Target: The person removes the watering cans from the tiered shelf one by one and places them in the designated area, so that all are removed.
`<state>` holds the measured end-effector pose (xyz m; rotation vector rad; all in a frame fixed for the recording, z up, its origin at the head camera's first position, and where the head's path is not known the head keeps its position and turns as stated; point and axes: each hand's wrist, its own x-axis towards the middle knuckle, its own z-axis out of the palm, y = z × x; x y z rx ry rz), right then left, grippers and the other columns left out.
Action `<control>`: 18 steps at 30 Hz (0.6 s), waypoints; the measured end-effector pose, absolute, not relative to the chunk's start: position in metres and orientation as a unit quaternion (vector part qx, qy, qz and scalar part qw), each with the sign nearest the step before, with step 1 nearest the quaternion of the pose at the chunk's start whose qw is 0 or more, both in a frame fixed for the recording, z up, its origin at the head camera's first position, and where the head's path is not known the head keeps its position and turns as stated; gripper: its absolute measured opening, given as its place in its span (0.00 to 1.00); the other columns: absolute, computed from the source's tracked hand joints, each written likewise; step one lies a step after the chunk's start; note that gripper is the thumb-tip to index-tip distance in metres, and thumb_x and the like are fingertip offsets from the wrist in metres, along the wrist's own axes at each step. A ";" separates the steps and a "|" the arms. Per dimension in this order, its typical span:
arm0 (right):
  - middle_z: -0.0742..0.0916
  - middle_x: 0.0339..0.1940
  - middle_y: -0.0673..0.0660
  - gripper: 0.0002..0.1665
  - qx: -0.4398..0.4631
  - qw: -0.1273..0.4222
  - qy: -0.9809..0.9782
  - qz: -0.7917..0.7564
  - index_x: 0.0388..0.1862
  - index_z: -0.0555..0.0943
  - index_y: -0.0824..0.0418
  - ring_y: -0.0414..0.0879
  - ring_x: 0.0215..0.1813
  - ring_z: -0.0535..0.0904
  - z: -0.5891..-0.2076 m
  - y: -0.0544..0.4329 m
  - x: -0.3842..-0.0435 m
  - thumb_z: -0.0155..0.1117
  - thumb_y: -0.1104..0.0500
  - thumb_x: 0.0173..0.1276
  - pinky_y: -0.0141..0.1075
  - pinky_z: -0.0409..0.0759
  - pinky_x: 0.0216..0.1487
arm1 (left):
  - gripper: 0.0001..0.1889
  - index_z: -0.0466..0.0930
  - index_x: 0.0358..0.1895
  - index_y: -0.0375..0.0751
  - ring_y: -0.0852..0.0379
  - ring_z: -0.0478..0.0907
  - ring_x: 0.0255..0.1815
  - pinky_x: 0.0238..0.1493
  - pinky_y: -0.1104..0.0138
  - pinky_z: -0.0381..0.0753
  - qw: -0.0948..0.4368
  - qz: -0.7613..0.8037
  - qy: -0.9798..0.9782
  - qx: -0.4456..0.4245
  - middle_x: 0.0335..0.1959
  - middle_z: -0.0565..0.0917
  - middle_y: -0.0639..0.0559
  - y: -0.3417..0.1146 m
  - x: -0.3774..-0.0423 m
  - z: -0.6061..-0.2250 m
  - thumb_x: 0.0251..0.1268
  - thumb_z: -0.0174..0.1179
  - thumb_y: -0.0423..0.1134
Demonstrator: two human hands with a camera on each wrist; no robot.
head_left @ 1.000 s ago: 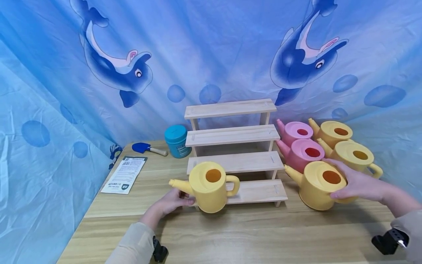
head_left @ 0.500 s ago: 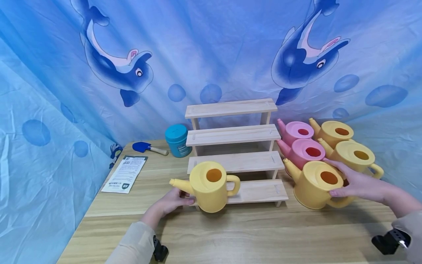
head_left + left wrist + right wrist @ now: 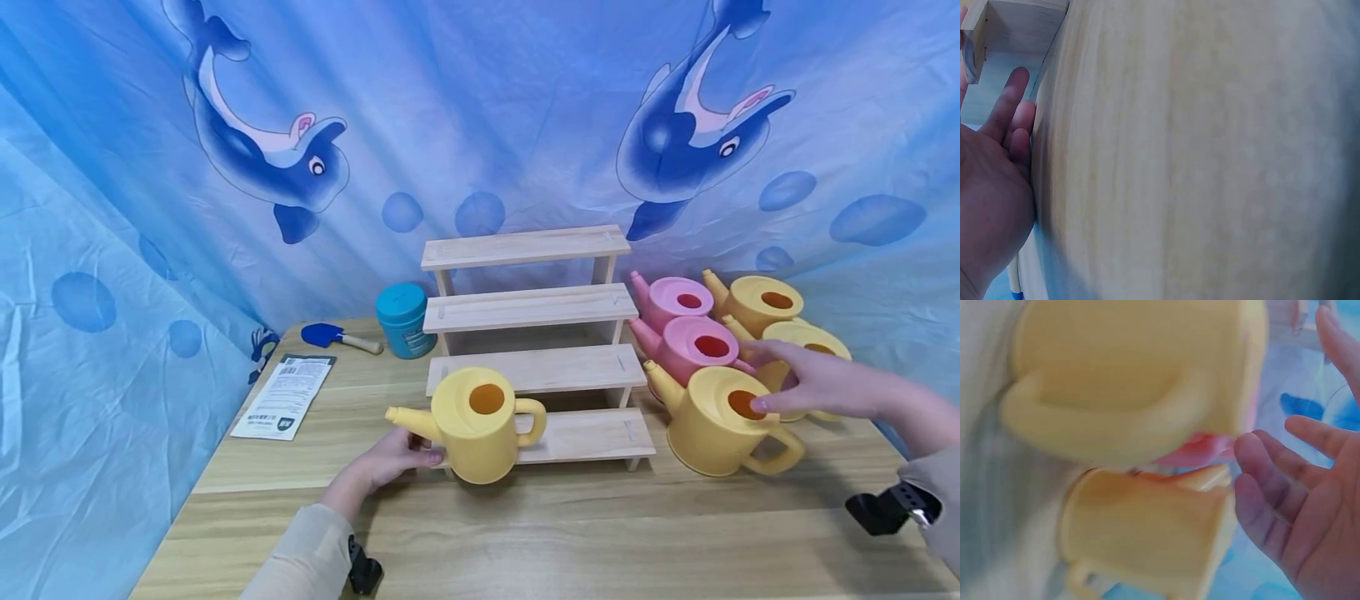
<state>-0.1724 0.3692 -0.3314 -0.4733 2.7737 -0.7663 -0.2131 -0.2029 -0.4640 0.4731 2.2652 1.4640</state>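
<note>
My left hand [image 3: 393,457] holds the left end of the lowest step of a wooden tiered shelf [image 3: 585,435], its thumb at the front edge. On that step stands a yellow watering can [image 3: 476,437], spout to the left. My right hand [image 3: 821,383] hovers with parted fingers over the handle side of a second yellow watering can [image 3: 705,433] on the table. In the right wrist view, the right palm and fingers [image 3: 1310,487] are bare, beside that can's rim. Behind are pink watering cans [image 3: 686,350] and more yellow watering cans [image 3: 761,300], one partly hidden by the right hand.
Left of the shelf are a teal lidded tub [image 3: 402,321], a blue trowel [image 3: 322,335] with a pale handle, and a white printed packet [image 3: 285,398]. A blue dolphin curtain [image 3: 525,108] hangs behind the wooden table [image 3: 525,542].
The front right yellow can shifted slightly left and turned, its handle now toward the front right. My right hand has let go of it and lifted. The left hand stays put.
</note>
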 end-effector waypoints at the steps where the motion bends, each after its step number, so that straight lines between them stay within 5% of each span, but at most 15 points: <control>1: 0.73 0.56 0.68 0.46 -0.163 0.112 0.946 -0.258 0.69 0.56 0.69 0.45 0.37 0.76 -0.326 0.366 -0.175 0.67 0.50 0.60 0.35 0.77 0.32 | 0.24 0.69 0.51 0.38 0.49 0.66 0.42 0.44 0.60 0.67 0.200 0.524 0.810 0.170 0.39 0.71 0.45 -0.203 -0.213 -0.464 0.56 0.67 0.43; 11: 0.77 0.55 0.63 0.48 -0.190 0.140 0.939 -0.249 0.69 0.59 0.63 0.55 0.50 0.76 -0.297 0.307 -0.199 0.67 0.42 0.58 0.48 0.77 0.43 | 0.23 0.69 0.53 0.36 0.50 0.66 0.43 0.45 0.60 0.68 0.201 0.521 0.811 0.173 0.41 0.72 0.45 -0.202 -0.212 -0.463 0.58 0.65 0.41; 18: 0.77 0.56 0.60 0.48 -0.253 0.154 0.908 -0.297 0.72 0.57 0.56 0.53 0.52 0.74 -0.294 0.256 -0.217 0.68 0.45 0.58 0.45 0.76 0.47 | 0.23 0.69 0.52 0.37 0.49 0.66 0.41 0.43 0.60 0.67 0.200 0.519 0.813 0.175 0.39 0.71 0.45 -0.202 -0.212 -0.462 0.58 0.66 0.42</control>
